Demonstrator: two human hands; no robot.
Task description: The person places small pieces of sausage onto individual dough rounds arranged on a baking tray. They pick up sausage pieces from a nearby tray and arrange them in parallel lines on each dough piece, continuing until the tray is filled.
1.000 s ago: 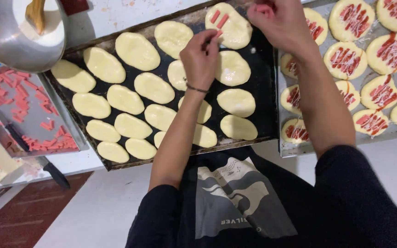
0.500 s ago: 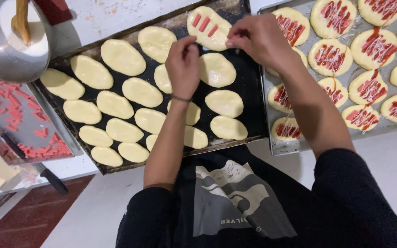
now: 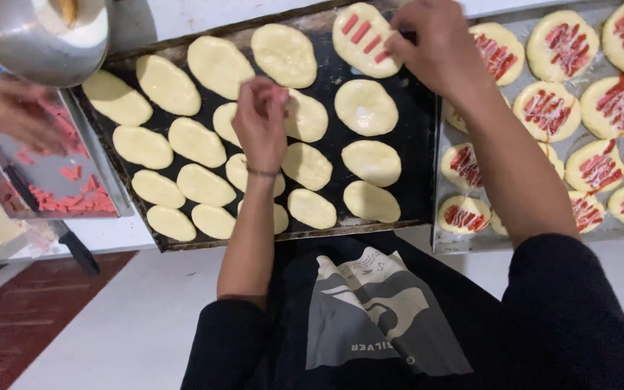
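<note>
Fingers of our right hand (image 3: 438, 43) pinch a red strip, seemingly, onto the dough oval (image 3: 365, 40) at twelve o'clock; our left hand (image 3: 260, 119) cups spare strips.

dark baking tray (image 3: 417, 155) packed with plain dough ovals (image 3: 366, 107); bare black gaps remain only along its right side and between the right-hand ovals. left hand (image 3: 260, 123) hovers mid-tray, right hand (image 3: 438, 47) over the topped oval (image 3: 366, 40) at the far edge. a metal bowl (image 3: 37, 40) overhangs the far-left corner. another person's hand (image 3: 12, 108) occupies the small tray of red strips (image 3: 74, 195). the right tray (image 3: 514, 245) of topped ovals abuts closely.
</note>
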